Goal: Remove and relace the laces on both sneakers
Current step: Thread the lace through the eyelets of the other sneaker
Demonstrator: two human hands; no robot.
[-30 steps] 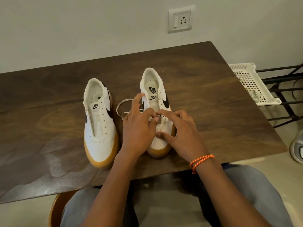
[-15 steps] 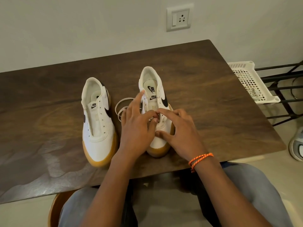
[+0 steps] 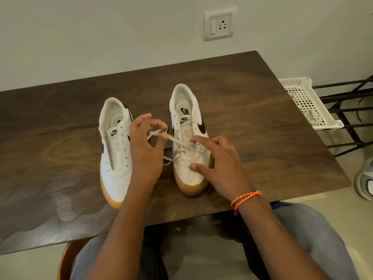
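Observation:
Two white sneakers with gum soles stand side by side on the dark wooden table [image 3: 262,122], toes toward me. The left sneaker [image 3: 116,158] has bare eyelets and no lace. The right sneaker [image 3: 187,138] has a cream lace [image 3: 177,141] through its lowest eyelets. My left hand [image 3: 146,146] pinches the lace between the two shoes and holds it taut, up and to the left. My right hand [image 3: 220,162] rests on the right sneaker, its forefinger on the lace at the eyelets and its thumb on the toe.
A white perforated plastic basket [image 3: 306,102] with a bundle of lace in it sits on a black metal rack off the table's right edge. A wall socket [image 3: 220,24] is behind the table. A grey shoe [image 3: 365,178] lies on the floor at right.
My left hand has drawn away from the right sneaker to the left, pulling the lace out taut. My right hand has stayed on the shoe, its fingers now spread.

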